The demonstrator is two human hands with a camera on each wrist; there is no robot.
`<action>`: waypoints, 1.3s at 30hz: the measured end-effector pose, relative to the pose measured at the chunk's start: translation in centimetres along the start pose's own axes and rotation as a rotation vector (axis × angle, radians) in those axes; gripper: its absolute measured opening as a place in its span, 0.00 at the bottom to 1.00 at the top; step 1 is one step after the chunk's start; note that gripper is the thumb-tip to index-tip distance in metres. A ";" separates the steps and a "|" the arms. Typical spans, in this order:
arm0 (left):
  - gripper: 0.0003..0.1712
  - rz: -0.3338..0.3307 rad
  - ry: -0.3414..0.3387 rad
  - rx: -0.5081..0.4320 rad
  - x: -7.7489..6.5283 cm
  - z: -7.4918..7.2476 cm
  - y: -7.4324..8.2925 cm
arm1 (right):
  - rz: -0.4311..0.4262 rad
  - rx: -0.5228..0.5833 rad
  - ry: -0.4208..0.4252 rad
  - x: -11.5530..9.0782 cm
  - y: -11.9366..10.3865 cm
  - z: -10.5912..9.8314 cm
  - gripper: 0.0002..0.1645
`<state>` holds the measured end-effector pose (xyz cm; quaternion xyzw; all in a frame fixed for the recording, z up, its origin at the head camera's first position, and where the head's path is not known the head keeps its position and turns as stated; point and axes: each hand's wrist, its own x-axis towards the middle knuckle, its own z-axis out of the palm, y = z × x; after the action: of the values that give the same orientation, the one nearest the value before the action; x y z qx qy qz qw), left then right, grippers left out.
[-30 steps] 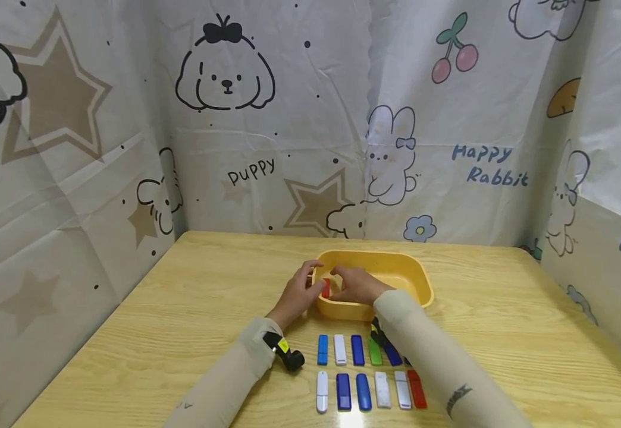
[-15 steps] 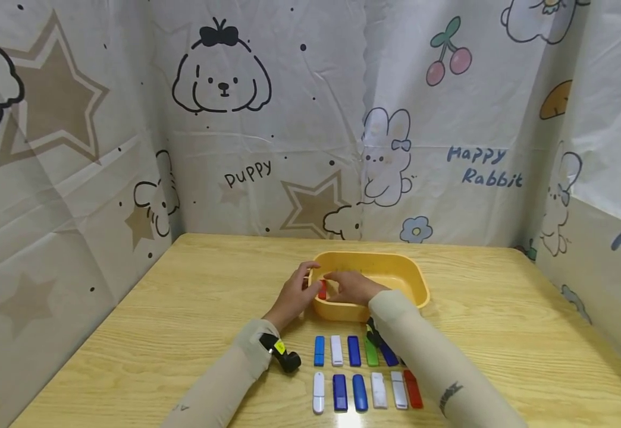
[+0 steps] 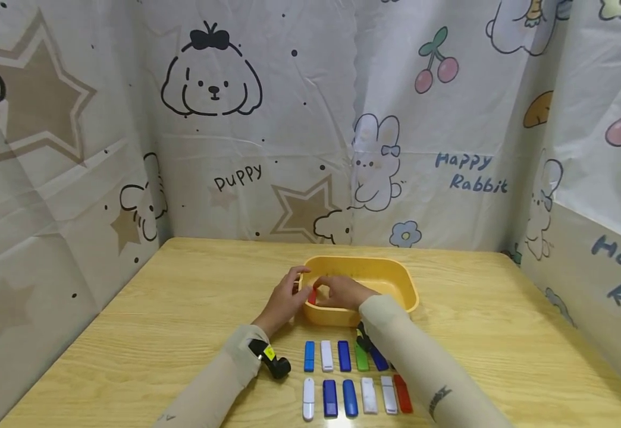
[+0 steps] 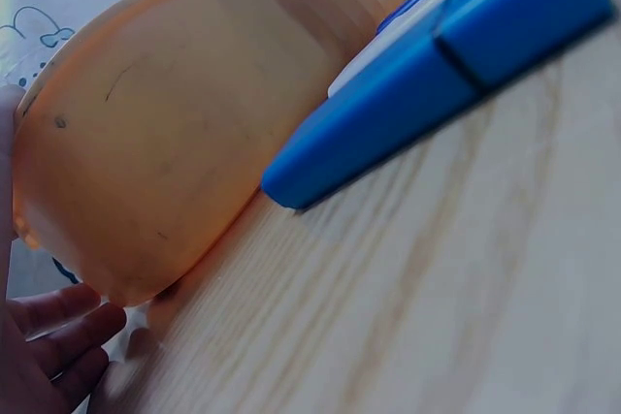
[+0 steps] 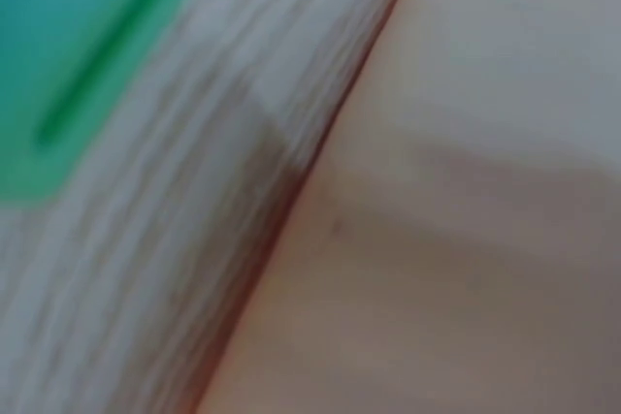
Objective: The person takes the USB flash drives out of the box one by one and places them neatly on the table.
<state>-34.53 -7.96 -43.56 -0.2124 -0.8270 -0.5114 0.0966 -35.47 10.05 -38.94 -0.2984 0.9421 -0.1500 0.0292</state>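
Note:
A yellow plastic basin [image 3: 408, 284] stands beyond the rows of sticks in the head view. My left hand [image 3: 285, 298] holds its left end, thumb over the rim and the other fingers outside, as the left wrist view also shows. Inside that end, my right hand [image 3: 347, 292] reaches over the near rim, with index finger and thumb at the two ends of a red stick [image 3: 312, 296], which looks like a USB drive. The stick stands against the left wall near my left thumb, partly hidden. My right fingers are outside the right wrist view.
Several USB-like sticks lie in two rows in front of the basin, among them a light blue one [image 3: 309, 356], a green one [image 3: 361, 357], a white one [image 3: 309, 398] and a red one [image 3: 403, 393]. My right forearm hides the back row's right end. Printed cloth hangs around the table.
The camera view has shifted slightly, so everything sits further left and lower. My right index finger has come closer to the red stick, and the stick leans a little more. My left hand keeps its place.

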 end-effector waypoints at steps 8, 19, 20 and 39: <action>0.24 0.005 0.003 0.001 0.3 0.2 0.1 | 0.019 0.061 -0.012 -0.5 -0.1 -0.5 0.22; 0.23 0.003 -0.034 0.005 1.1 1.4 0.7 | 0.138 0.133 -0.016 -1.5 0.9 -1.0 0.20; 0.24 0.006 -0.035 0.000 1.2 1.4 0.8 | 0.151 0.138 -0.014 -1.5 1.0 -1.1 0.20; 0.23 -0.005 0.006 -0.006 0.4 0.4 0.1 | 0.115 0.054 -0.027 0.0 0.4 -0.5 0.18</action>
<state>-34.78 -7.49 -43.49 -0.2090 -0.8258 -0.5147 0.0973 -35.79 10.54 -38.58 -0.2449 0.9528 -0.1697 0.0586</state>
